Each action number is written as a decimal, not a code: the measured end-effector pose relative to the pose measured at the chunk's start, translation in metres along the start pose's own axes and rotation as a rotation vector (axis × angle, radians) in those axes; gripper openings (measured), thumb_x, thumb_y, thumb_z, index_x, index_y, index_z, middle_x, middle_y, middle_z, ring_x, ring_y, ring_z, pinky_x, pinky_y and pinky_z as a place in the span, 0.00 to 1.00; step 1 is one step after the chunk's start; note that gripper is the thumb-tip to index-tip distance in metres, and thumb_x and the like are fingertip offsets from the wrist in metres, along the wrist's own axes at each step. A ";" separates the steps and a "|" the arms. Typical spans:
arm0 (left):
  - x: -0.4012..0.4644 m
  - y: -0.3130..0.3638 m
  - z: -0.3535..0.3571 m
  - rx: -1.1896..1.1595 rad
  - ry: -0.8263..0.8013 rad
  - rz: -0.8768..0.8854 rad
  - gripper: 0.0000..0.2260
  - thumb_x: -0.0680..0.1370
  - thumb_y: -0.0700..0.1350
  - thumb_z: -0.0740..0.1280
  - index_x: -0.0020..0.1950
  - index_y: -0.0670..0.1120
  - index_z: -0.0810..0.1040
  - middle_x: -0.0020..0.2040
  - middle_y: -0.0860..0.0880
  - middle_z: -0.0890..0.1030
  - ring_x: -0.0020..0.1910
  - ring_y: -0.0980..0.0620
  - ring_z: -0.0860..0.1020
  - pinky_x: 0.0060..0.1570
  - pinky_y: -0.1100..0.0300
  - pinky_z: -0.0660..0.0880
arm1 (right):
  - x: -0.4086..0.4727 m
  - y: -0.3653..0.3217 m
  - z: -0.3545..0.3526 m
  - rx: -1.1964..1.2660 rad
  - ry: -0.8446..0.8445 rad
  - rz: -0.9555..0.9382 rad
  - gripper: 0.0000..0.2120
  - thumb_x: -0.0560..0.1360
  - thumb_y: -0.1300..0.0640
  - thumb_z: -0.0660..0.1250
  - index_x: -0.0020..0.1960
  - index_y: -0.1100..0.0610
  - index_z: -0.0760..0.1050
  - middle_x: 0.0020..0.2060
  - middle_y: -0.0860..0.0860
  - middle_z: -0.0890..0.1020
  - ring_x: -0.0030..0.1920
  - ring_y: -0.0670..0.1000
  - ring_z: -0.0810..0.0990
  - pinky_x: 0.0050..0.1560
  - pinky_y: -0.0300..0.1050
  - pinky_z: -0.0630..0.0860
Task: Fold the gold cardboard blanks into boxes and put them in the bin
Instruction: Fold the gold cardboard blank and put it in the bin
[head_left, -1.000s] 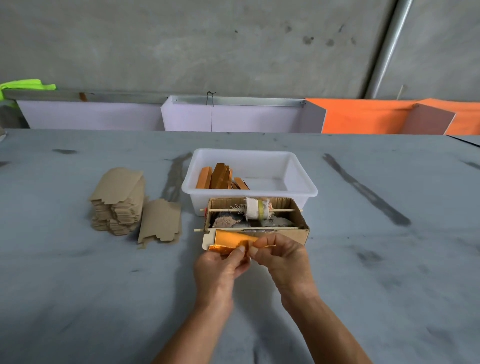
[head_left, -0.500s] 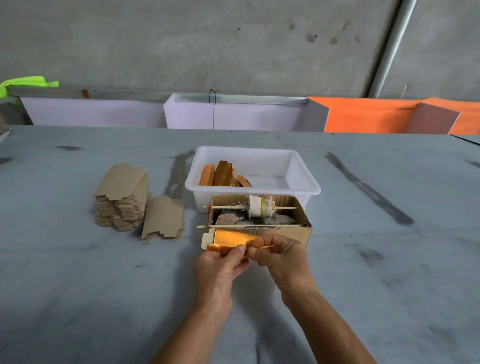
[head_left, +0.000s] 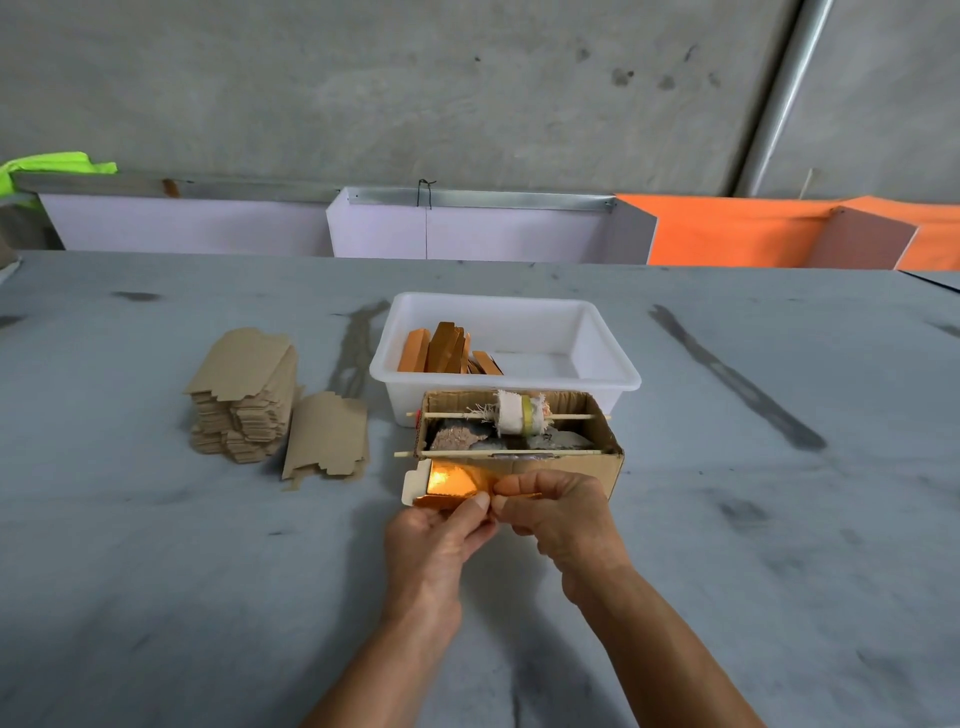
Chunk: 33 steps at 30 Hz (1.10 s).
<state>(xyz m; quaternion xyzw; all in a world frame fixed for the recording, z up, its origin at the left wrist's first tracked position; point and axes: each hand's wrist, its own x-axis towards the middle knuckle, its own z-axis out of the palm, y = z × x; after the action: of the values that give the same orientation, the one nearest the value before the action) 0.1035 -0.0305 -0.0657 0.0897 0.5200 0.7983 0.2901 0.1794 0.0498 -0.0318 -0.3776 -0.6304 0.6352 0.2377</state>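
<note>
Grey table (head_left: 727, 519); blanks (head_left: 241, 395), bin (head_left: 613, 364), carton (head_left: 608, 457).

No legible text — no labels, numbers.

Gold blank's (head_left: 453, 482) right end behind fingers (head_left: 524, 488)

Grey concrete wall (head_left: 415, 88); scuffed grey table (head_left: 156, 571); perhaps daylight.
</note>
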 end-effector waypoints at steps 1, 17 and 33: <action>0.000 0.000 -0.001 0.000 -0.005 -0.002 0.07 0.74 0.31 0.68 0.40 0.40 0.82 0.38 0.42 0.84 0.39 0.48 0.84 0.40 0.59 0.81 | 0.000 -0.001 0.000 0.007 -0.005 0.008 0.04 0.67 0.68 0.74 0.39 0.61 0.82 0.29 0.52 0.81 0.27 0.43 0.73 0.24 0.29 0.67; 0.008 -0.007 -0.003 -0.020 0.153 -0.248 0.05 0.70 0.30 0.71 0.43 0.34 0.78 0.32 0.42 0.82 0.27 0.51 0.82 0.25 0.63 0.77 | 0.002 0.001 0.005 -0.224 -0.029 0.120 0.07 0.66 0.67 0.75 0.41 0.59 0.81 0.36 0.53 0.82 0.35 0.47 0.77 0.26 0.32 0.66; 0.004 -0.009 0.004 -0.052 0.386 -0.003 0.13 0.66 0.31 0.75 0.46 0.39 0.77 0.40 0.44 0.82 0.37 0.49 0.81 0.28 0.63 0.78 | -0.017 0.013 0.021 0.189 0.109 0.203 0.09 0.66 0.69 0.74 0.33 0.60 0.77 0.25 0.51 0.79 0.26 0.47 0.76 0.22 0.35 0.67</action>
<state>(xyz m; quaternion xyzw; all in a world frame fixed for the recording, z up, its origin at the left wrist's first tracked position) 0.1056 -0.0223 -0.0721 -0.0730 0.5455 0.8134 0.1884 0.1753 0.0221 -0.0427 -0.4492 -0.5123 0.6913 0.2406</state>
